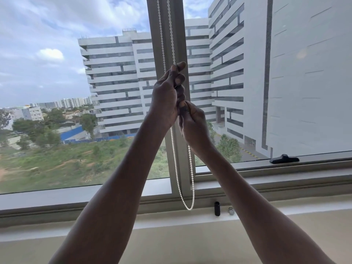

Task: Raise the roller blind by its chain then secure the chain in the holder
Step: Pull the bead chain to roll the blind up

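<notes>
- Two hands work the white bead chain at the centre of the frame, in front of the grey window mullion.
- No blind fabric shows anywhere over the glass, so the blind appears to be raised fully or nearly so; its roller lies above the top edge of the frame and cannot be checked.
- What seems left is the second part: fixing the chain in its holder. The loop's bottom hangs free at lower centre, just above the sill, caught in nothing.
- No holder can be picked out with certainty. A small black cylinder and a little silver piece stand on the sill to the right of the loop; whether either serves as the holder is unclear.
- The left hand is the upper one, arm reaching up from lower left, fingers curled shut around the right-hand strand with the thumb tip on top.
- The right hand sits just below it and touching it, forearm rising from lower right, fingers pinched closed on a strand of the chain.
- Both strands run taut from the top of the frame down to the hands, then sag below.
</notes>
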### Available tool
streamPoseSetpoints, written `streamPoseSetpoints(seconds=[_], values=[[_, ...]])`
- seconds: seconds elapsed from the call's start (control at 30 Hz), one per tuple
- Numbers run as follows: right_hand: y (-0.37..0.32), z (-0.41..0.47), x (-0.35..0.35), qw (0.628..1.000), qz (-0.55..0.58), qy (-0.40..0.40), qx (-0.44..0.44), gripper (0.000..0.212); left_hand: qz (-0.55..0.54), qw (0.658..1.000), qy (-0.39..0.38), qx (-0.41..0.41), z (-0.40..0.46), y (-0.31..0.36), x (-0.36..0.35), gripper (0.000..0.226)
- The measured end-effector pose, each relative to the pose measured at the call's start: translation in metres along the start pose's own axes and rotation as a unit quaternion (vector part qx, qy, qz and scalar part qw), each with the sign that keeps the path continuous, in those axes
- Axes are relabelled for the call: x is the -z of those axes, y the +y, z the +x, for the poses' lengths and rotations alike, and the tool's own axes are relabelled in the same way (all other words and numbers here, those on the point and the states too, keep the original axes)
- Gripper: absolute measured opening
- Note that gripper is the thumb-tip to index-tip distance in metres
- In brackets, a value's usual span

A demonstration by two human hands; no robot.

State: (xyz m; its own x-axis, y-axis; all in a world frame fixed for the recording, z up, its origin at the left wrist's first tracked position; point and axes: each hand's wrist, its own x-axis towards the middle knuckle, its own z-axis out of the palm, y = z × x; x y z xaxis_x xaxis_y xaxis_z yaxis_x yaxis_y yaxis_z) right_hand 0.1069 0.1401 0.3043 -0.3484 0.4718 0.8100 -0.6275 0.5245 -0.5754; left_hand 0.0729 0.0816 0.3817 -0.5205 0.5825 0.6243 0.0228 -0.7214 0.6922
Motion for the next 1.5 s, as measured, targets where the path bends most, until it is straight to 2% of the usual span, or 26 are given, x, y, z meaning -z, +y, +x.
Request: streamPoseSetpoints(seconds=[0.17,0.37,0.7,0.83,1.07,1.27,1.5], values=[[0.008,-0.012,0.003,1.0,-0.003,-0.001,-0.023,0.037,0.003,0.999,-0.021,0.037,-0.008,-0.007,0.009,0.026],[0.026,-0.039,0.002,0.995,0.053,-0.036,-0.077,0.035,0.094,0.992,-0.052,0.062,-0.03,-0.024,0.028,0.027],[0.061,-0.089,0.004,0.996,-0.044,0.0,-0.077,0.037,0.086,0.986,-0.07,0.123,-0.069,-0.077,0.077,0.024],[0.072,-0.107,0.006,0.993,-0.05,-0.006,-0.104,0.034,0.077,0.986,-0.065,0.136,-0.082,-0.092,0.088,0.032],[0.081,-0.131,0.012,0.986,-0.095,-0.015,-0.134,0.031,0.097,0.976,-0.023,0.192,-0.105,-0.115,0.103,0.053],[0.1,-0.143,0.03,0.979,-0.098,-0.05,-0.17,0.031,0.095,0.973,0.033,0.209,-0.118,-0.141,0.116,0.054],[0.123,-0.146,0.064,0.975,-0.045,0.001,-0.219,0.029,0.115,0.953,0.166,0.225,-0.126,-0.178,0.148,0.048]])
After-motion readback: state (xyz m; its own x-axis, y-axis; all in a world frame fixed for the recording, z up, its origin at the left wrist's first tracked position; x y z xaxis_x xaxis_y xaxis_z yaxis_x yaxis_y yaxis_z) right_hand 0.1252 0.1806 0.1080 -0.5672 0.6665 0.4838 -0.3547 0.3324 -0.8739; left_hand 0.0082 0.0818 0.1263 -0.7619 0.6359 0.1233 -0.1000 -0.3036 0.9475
